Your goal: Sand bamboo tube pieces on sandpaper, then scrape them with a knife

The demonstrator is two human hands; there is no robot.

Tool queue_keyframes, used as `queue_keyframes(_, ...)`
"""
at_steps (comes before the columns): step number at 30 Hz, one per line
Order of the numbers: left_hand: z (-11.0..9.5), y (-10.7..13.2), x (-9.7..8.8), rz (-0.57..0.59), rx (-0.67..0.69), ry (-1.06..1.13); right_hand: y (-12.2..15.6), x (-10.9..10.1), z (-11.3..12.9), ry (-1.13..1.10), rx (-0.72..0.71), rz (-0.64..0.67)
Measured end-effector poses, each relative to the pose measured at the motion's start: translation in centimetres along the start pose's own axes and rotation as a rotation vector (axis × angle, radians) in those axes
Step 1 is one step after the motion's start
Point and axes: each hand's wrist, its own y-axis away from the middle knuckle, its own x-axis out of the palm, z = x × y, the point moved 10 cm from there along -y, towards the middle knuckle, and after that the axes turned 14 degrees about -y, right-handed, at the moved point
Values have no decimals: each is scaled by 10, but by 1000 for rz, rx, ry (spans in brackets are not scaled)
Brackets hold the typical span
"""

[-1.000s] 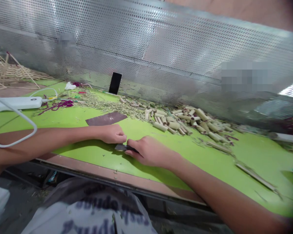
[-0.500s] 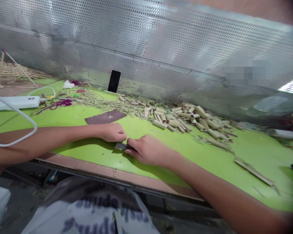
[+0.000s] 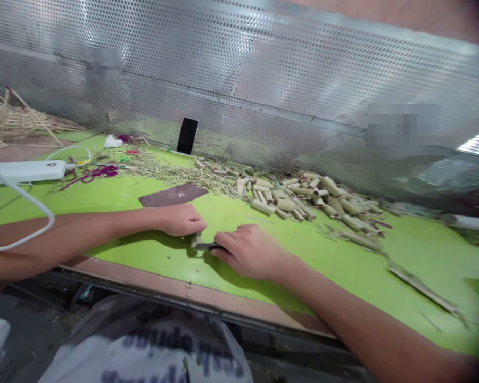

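R hand point(image 3: 249, 252) holding prob. knife point(image 3: 207, 246)

place: bamboo craft workshop | bench: green-topped workbench point(image 3: 427, 260) | on it: cut bamboo tubes point(image 3: 287, 201), bamboo shavings point(image 3: 175, 173), power strip point(image 3: 24, 171) | beyond: woven bamboo frame point(image 3: 16, 119) | backing: perforated metal sheet point(image 3: 223, 69) along the bench's far edge

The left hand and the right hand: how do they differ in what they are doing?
The left hand pinches a short bamboo piece, while the right hand holds a small dark-bladed knife pointing toward it. The left arm enters from the left, the right from the right. Both hands are bare, close together above the green table.
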Motion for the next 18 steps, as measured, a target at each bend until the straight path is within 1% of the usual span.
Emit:
queue_keyframes(6,-5,-2,0,2,31,-31,-5,-4,0,9,18,-82)
queue_keyframes(9,-6,-3,-1,-6,44,-46,-8,-5,2,17,19,-100)
queue_keyframes(13,-6,-3,-2,-17,50,-59,-9,-5,2,4,55,-62)
queue_keyframes(18,-4,-4,0,-8,70,-67,-4,1,-6,-115,103,53)
